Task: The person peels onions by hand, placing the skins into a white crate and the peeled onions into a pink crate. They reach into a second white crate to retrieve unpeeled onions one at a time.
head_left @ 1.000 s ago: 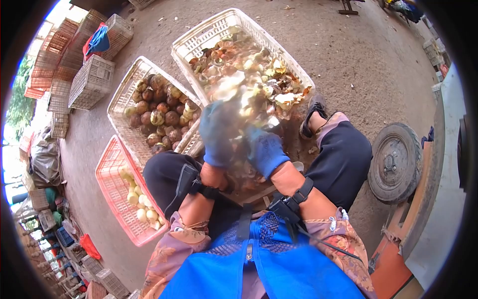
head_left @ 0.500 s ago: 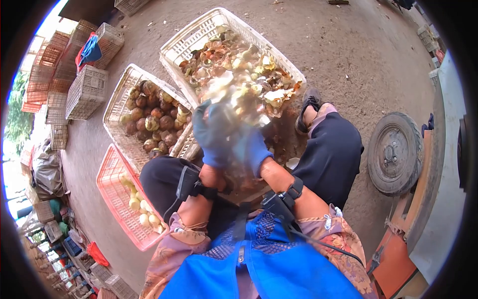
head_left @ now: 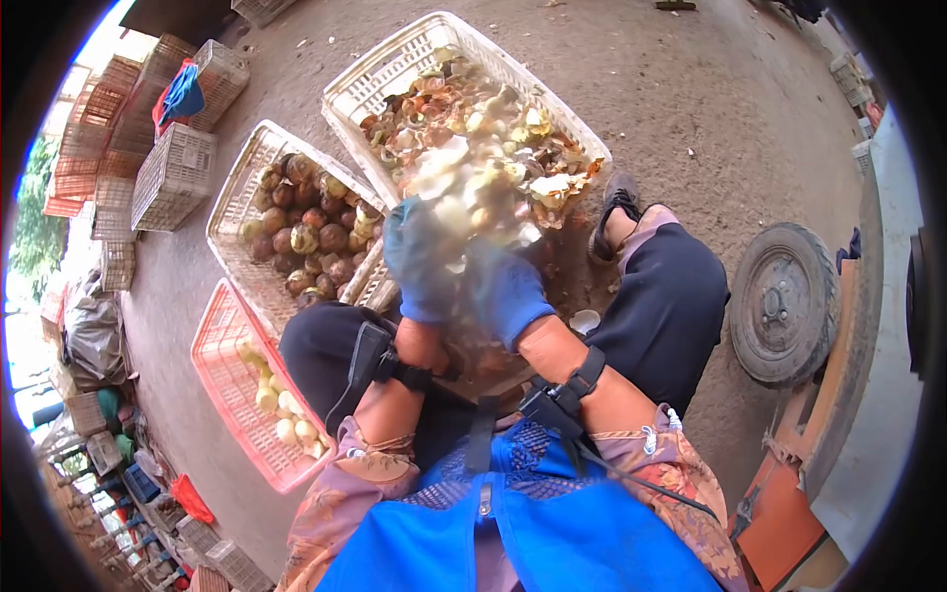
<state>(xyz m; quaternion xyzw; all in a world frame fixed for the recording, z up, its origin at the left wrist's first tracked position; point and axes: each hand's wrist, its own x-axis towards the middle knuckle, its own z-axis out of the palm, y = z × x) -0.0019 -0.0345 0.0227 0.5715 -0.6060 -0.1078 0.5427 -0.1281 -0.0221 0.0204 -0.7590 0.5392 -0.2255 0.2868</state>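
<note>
My left hand (head_left: 419,259), in a blue-green glove, is at the near edge of the large white crate (head_left: 347,99) of peels and scraps. My right hand (head_left: 500,288), also in a blue glove, is close beside it on the right. Both gloves are blurred, and whatever lies between them is too smeared to make out. Pale peels (head_left: 444,163) lie in the crate just beyond the fingers. To the left, a second white crate (head_left: 229,202) holds brown round produce (head_left: 306,237). Nearer to me, a pink crate (head_left: 222,380) holds pale peeled pieces (head_left: 286,429).
A wheel with a tyre (head_left: 784,305) stands at the right beside a metal and wood frame. Stacked crates (head_left: 173,178) and a grey sack (head_left: 96,340) are at the left. My knees are on both sides of my hands, with my shoe (head_left: 619,212) near the peel crate.
The gloved hands have drawn slightly apart, and a gap with pale blurred bits now shows between them. The crates have shifted slightly in view.
</note>
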